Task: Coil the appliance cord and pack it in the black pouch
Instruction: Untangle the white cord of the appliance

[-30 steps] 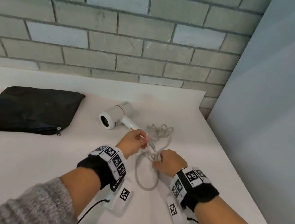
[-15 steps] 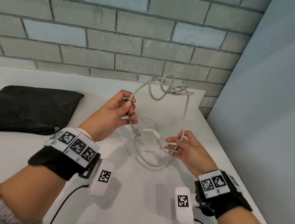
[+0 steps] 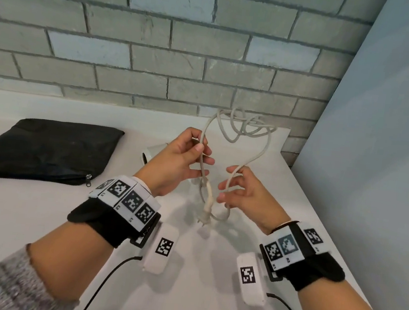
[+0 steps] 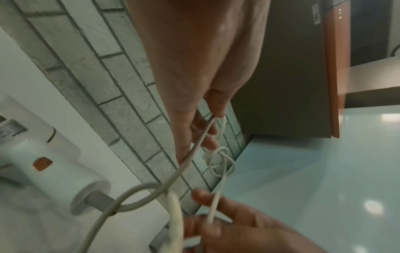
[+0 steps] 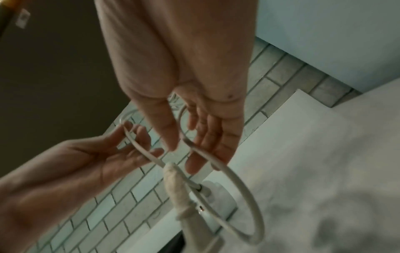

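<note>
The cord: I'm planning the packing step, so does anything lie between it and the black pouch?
Nothing visible lies on the white table between them. The cord hangs tangled between both hands, and the black pouch lies flat with its zipper seemingly closed, so it likely needs opening first.

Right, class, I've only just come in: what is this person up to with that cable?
A person holds a pale appliance cord up over a white counter. The left hand pinches one strand, and the right hand holds another between loosely curled fingers. A tangle of loops hangs between them, the plug dangling below. The white hair dryer lies on the counter; the black pouch lies flat to the left, nothing packed yet.
</note>
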